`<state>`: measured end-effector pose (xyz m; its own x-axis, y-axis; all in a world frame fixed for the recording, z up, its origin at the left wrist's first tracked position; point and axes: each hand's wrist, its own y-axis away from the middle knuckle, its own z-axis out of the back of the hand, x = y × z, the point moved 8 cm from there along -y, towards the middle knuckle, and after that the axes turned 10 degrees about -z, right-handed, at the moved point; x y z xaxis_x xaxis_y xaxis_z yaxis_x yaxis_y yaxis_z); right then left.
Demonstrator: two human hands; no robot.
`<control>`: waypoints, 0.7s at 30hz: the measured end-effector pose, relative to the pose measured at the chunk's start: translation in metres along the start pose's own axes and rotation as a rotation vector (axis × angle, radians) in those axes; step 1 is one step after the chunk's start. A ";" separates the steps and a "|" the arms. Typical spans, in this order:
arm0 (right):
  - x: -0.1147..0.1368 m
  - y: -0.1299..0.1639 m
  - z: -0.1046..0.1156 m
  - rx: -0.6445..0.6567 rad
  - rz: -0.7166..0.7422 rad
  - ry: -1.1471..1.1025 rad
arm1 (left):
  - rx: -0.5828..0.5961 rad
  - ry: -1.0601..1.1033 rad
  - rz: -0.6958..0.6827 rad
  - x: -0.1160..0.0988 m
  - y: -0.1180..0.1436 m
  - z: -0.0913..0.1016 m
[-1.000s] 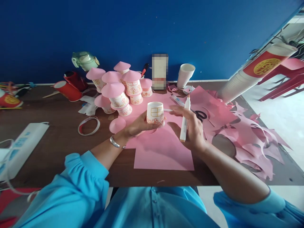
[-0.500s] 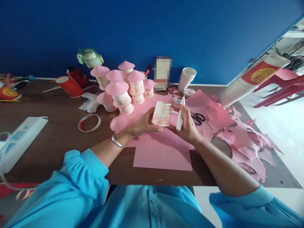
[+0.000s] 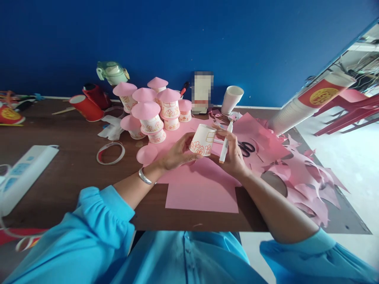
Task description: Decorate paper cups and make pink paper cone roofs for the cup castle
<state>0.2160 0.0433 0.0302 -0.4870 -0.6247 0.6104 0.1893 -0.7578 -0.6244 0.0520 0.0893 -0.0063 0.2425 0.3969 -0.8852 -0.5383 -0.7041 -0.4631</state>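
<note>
Between my two hands is a white paper cup point(image 3: 202, 139), turned upside down and slightly tilted, with orange flowers drawn along its lower band and a window outline above. My left hand point(image 3: 180, 152) grips the cup from its left side, thumb underneath. In my right hand point(image 3: 233, 154) a white marker point(image 3: 226, 142) is held upright against the palm, while the fingertips touch the cup's right side. Pink paper sheets point(image 3: 201, 193) lie below both hands. Left of them stand several decorated cups with pink cone roofs point(image 3: 145, 110), some stacked in two tiers.
Black-handled scissors point(image 3: 247, 149) and pink paper scraps point(image 3: 308, 177) lie to the right. A long stack of cups point(image 3: 308, 100) leans there. White cups point(image 3: 232, 99) stand near the blue wall. A tape roll point(image 3: 110, 153), red cups point(image 3: 87, 107) and a power strip point(image 3: 28, 173) are leftward.
The cup has tilted a little and its window drawing has shifted slightly right. Both hands keep their hold, and the view has moved slightly.
</note>
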 end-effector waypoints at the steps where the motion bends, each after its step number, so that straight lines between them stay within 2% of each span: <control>1: -0.001 0.000 -0.001 -0.004 0.002 0.010 | -0.012 -0.024 -0.010 0.000 0.000 0.001; 7: -0.010 0.004 -0.004 0.000 -0.062 0.063 | -0.149 -0.223 -0.029 0.006 0.003 0.013; 12: -0.012 0.007 -0.008 0.038 -0.113 0.062 | -0.177 -0.352 0.001 0.009 0.006 0.016; 18: -0.011 0.006 -0.007 0.020 -0.160 0.090 | -0.248 -0.322 -0.069 0.003 0.005 0.020; 21: -0.012 0.005 -0.006 0.011 -0.175 0.093 | -0.231 -0.309 -0.066 0.003 0.005 0.019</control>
<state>0.2178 0.0476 0.0170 -0.5895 -0.4633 0.6617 0.1040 -0.8559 -0.5066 0.0348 0.0984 -0.0103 -0.0031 0.5795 -0.8150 -0.3257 -0.7711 -0.5471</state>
